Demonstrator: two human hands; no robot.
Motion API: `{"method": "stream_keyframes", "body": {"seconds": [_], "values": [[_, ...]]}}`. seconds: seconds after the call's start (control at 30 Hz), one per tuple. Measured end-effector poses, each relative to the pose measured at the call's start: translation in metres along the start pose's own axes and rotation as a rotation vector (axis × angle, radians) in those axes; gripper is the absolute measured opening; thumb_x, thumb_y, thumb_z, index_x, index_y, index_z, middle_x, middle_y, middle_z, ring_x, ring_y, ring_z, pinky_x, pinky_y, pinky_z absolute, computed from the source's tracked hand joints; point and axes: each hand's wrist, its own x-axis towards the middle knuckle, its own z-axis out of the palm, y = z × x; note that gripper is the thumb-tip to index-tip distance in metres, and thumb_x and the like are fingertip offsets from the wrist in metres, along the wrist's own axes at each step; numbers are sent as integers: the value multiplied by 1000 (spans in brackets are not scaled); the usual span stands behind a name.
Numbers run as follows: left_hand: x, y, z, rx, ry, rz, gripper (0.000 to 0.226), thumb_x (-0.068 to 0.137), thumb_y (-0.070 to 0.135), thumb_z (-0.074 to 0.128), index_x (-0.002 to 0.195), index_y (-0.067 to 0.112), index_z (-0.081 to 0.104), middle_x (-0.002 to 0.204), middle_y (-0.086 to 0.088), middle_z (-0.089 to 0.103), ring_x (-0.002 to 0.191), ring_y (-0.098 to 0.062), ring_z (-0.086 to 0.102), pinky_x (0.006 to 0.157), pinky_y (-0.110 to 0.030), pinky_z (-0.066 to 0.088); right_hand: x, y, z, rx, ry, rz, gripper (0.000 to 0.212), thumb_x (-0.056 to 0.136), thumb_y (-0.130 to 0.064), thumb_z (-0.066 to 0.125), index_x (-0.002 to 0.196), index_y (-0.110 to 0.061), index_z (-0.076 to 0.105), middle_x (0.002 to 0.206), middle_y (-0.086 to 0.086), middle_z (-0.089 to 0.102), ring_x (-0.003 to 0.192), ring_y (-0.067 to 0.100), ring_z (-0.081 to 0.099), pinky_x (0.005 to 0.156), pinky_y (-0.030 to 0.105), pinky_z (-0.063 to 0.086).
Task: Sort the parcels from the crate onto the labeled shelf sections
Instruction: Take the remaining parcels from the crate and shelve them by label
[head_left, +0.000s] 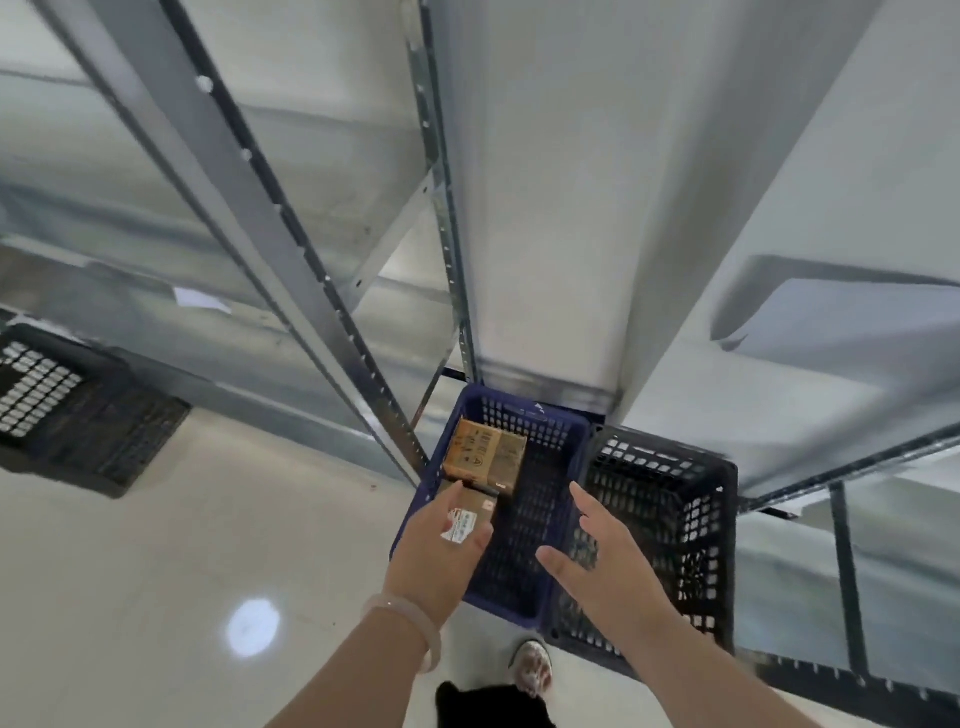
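A dark blue plastic lattice crate (511, 603) stands on the glossy pale tiled floor (156, 571), at about 5 o'clock from the middle of the view, at the foot of a grey metal shelf rack (545, 208).

In the crate's 11 o'clock corner lies a brown printed cardboard box parcel (485, 457), tilted. Just beside it at 6 o'clock is a flat brown cardboard parcel with a white label (470, 512).

The left hand (436, 551) reaches in over the crate's 9 o'clock wall. It holds the labelled parcel between thumb and fingers, with the label showing between them. A pale smooth bangle (410, 623) circles that wrist.

The right hand (589, 548) hovers over the crate's 3 o'clock side. Its fingers are straight and spread, its thumb points towards 9 o'clock, and it holds nothing.

A black plastic lattice crate (670, 519) touches the blue one at 3 o'clock. A second black lattice crate (78, 415) sits well apart, at the 9 o'clock edge of the view under the rack.

A round white light glare (253, 626) shows on the floor at 7 o'clock. A pale shoe (532, 667) shows at 6 o'clock, just below the blue crate. Much of the rack is blurred.
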Motion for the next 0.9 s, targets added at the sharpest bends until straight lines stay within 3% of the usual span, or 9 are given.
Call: {"method": "stream_keyframes", "body": {"seconds": [0.1, 0.13, 0.2, 0.27, 0.5, 0.77, 0.9], "values": [[42, -9, 4, 16, -64, -42, 47, 95, 30, 60, 138, 36, 41, 117, 17, 57, 95, 2, 56, 73, -13, 52, 39, 11, 3, 12, 5, 56, 83, 85, -46, 68, 150, -45, 19, 155, -13, 27, 142, 9, 29, 115, 37, 31], [56, -10, 4, 28, -76, -48, 49, 95, 31, 61, 139, 37, 40, 121, 17, 55, 98, 1, 55, 76, -14, 52, 50, 14, 5, 15, 3, 76, 82, 85, -46, 68, 150, -45, 18, 156, -12, 27, 142, 9, 29, 115, 37, 31], [89, -14, 5, 30, -58, -70, 57, 93, 33, 63, 145, 34, 39, 136, 10, 53, 118, -11, 53, 97, -32, 53, 75, 22, 9, 25, -8, 111, 80, 86, -47, 66, 150, -47, 18, 155, -11, 27, 141, 9, 30, 115, 37, 32], [124, -24, 10, 39, -62, -103, 62, 92, 31, 65, 148, 29, 38, 144, 5, 49, 129, -17, 49, 107, -43, 45, 104, 30, 13, 37, -17, 155, 79, 87, -48, 64, 150, -46, 17, 155, -12, 27, 141, 8, 29, 115, 36, 31], [255, -86, 49, 115, -120, -162, 60, 95, 30, 61, 149, 23, 37, 139, 6, 51, 131, -19, 48, 110, -39, 40, 222, 91, 56, 26, 39, 282, 74, 90, -50, 58, 151, -43, 16, 156, -9, 28, 142, 11, 29, 115, 35, 30], [398, -203, 107, 314, -143, -151, 65, 98, 34, 52, 155, 24, 23, 157, -1, 29, 144, -22, 29, 119, -47, 26, 347, 196, 146, 74, 3, 472, 65, 99, -44, 47, 154, -38, 12, 159, -9, 22, 143, 15, 29, 112, 32, 30], [430, -247, 129, 307, -173, -236, 70, 99, 29, 52, 157, 23, 12, 160, 1, 20, 147, -22, 22, 121, -45, 20, 395, 228, 187, 201, -15, 593, 65, 101, -37, 45, 155, -33, 10, 159, 1, 24, 142, 21, 31, 109, 29, 30]]}}
